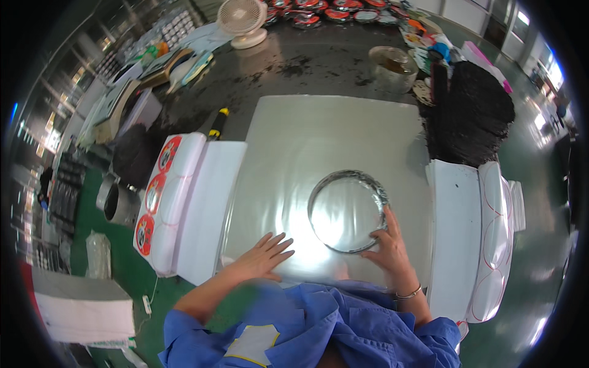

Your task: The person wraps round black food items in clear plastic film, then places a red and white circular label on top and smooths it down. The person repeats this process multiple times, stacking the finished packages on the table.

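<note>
A thin dark, shiny ring rests on a large stack of smooth translucent sheets in front of me. My right hand, with a bangle at its wrist, grips the ring's lower right side between thumb and fingers. Fingers spread, my left hand is over the sheets' lower left part, apart from the ring and holding nothing. Printed sheets with round red labels lie curled over the left side. On the right side, more sheets with red circle outlines curl over.
A black-and-yellow utility knife lies beyond the left sheets. A clear round tub and a large black mass stand at the right. A fan and several red-labelled packages are at the back.
</note>
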{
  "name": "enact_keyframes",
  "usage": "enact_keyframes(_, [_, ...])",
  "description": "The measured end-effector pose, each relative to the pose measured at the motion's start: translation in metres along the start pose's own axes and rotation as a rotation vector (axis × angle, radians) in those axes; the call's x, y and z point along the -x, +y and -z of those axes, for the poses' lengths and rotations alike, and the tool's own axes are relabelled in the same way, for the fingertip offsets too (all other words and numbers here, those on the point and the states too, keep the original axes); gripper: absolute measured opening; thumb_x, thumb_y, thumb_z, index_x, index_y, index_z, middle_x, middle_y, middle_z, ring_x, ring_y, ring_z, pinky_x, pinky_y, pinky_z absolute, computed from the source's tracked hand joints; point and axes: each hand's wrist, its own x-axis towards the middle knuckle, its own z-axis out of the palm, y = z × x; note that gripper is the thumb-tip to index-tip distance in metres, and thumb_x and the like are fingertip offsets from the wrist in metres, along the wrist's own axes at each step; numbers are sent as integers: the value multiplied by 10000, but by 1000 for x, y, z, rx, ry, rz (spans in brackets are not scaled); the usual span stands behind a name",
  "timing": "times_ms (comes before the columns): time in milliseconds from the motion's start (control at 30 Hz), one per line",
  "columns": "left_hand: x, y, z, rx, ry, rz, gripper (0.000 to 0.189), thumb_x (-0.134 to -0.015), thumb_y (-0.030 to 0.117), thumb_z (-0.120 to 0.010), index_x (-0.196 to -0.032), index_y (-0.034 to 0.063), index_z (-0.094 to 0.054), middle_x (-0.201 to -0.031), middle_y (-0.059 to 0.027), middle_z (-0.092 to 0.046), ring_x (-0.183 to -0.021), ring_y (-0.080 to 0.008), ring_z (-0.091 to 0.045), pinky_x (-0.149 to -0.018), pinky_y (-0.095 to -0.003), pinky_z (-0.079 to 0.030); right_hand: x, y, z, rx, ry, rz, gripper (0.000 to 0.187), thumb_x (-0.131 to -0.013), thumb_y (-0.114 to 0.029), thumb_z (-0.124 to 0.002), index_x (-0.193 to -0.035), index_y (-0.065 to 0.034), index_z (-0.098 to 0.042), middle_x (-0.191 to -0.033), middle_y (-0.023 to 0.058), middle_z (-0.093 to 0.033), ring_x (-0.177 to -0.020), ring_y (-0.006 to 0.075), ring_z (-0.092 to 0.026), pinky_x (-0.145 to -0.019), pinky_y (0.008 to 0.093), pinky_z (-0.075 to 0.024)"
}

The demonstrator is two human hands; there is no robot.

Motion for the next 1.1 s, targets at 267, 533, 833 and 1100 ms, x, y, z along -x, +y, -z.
enact_keyframes(267, [-6, -20, -17, 390, 135, -61, 122, -691, 203, -656, -663, 108, -585, -894, -14, -590, -870, -194, -538, -781, -356, -400, 11, -10, 8, 5, 146, 104, 476, -528, -434, -772, -583, -21, -541, -1005, 143, -580, -1085, 389, -475, -886, 429, -404])
enact_keyframes(533, [-74, 8, 111, 481, 712, 59, 88, -816, 72, -501, -745, 41, -541, -769, -68, -587, -722, -234, -559, -646, -303, -440, 10, -58, 5, -323, -154, 164, 502, -530, -509, -709, -590, -38, -545, -898, 122, -620, -924, 316, -575, -815, 392, -455])
enact_keyframes(833, [-20, 21, 11, 630, 52, -92, 122, -786, 124, -588, -872, 42, -615, -915, -65, -614, -877, -213, -571, -787, -320, -443, -50, 88, 55, -201, 367, -460, 482, -742, -115, -609, -1187, -14, -452, -1255, 156, -445, -1177, 296, -415, -977, 340, -341])
enact_keyframes(1100, [-2, 32, 13, 595, -214, -24, 179, -771, 165, -612, -921, 72, -584, -1002, -55, -600, -933, -237, -566, -825, -325, -442, -213, 103, 233, 763, 748, 161, 286, -793, -144, -561, -1020, 30, -559, -1061, 212, -562, -1034, 359, -513, -898, 391, -408])
